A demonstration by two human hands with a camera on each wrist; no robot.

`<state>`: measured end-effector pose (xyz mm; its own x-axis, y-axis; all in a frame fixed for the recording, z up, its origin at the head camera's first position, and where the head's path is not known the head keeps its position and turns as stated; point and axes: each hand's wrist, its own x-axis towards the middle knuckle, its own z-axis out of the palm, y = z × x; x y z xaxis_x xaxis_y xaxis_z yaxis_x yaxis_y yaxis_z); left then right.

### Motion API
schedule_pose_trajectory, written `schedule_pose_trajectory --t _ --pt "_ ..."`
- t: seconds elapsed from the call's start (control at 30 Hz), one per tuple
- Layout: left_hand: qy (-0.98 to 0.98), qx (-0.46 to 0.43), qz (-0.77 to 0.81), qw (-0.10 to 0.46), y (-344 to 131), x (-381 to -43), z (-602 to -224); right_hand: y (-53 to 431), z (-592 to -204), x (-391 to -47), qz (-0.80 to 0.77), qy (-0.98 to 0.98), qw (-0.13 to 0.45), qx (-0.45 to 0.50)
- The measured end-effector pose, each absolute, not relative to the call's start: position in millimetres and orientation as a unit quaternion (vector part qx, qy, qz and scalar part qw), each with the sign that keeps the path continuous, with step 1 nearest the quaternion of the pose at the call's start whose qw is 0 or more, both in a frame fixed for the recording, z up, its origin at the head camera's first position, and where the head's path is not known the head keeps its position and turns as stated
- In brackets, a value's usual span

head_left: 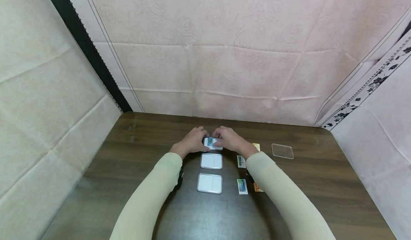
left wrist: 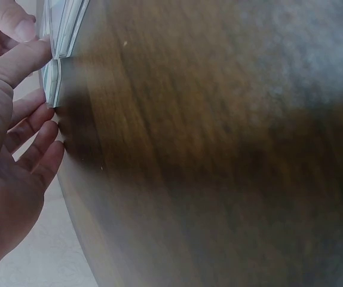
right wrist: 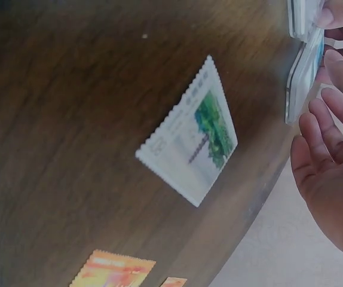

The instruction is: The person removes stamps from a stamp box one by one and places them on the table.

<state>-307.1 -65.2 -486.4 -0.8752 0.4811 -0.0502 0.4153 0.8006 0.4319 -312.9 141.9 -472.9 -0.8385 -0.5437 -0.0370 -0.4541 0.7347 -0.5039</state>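
Note:
At the far side of the table both hands meet over a shallow clear plastic case [head_left: 216,148] with a small blue-green stamp [head_left: 210,141] showing in it. My left hand [head_left: 192,141] grips the case's left end, thumb along its near edge and fingers toward the far edge. From the right, my right hand [head_left: 230,139] holds the other end, its thumb over the top. In the right wrist view the lower fingers of the right hand [right wrist: 333,155] hang loosely beside the case's end [right wrist: 300,89].
Two more cases, one in the middle [head_left: 211,161] and one nearer [head_left: 209,183], line up toward me. Right of them lie a green tree stamp [right wrist: 210,128], a blue-green stamp [head_left: 242,186] and orange stamps [right wrist: 115,270]. A clear lid [head_left: 282,151] lies farther right.

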Motion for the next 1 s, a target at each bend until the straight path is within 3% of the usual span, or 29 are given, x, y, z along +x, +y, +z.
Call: schedule_pose_trajectory --t 1.0 --pt "0.946 0.236 0.208 0.083 -64.6 -307.0 -485.5 129.6 -473.8 -317.7 -0.246 0.937 0.133 -0.210"
